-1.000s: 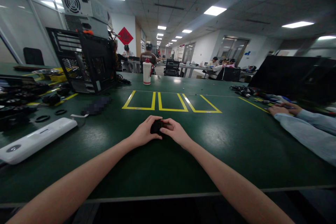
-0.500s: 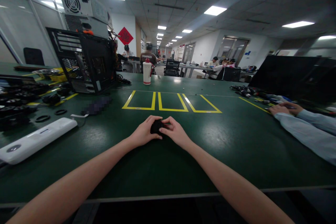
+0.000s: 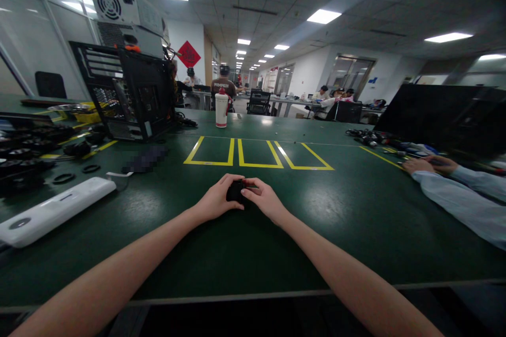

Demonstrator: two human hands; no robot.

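Note:
A small black object is between my hands, above the green table; its exact kind is too dark to make out. My left hand grips it from the left, thumb below and fingers over the top. From the other side, my right hand holds its right edge with thumb and fingertips pinched together. The fingers hide part of the object. Just beyond my hands, three shapes of yellow tape mark the tabletop.
A white power strip, black rings and an open computer case stand at left. A white tumbler is at the back. At right, a co-worker's hands are near cables, before a dark monitor.
My right fingertips have shifted very slightly on the black object, while my left hand keeps its grip. The co-worker's hands at right have moved a little.

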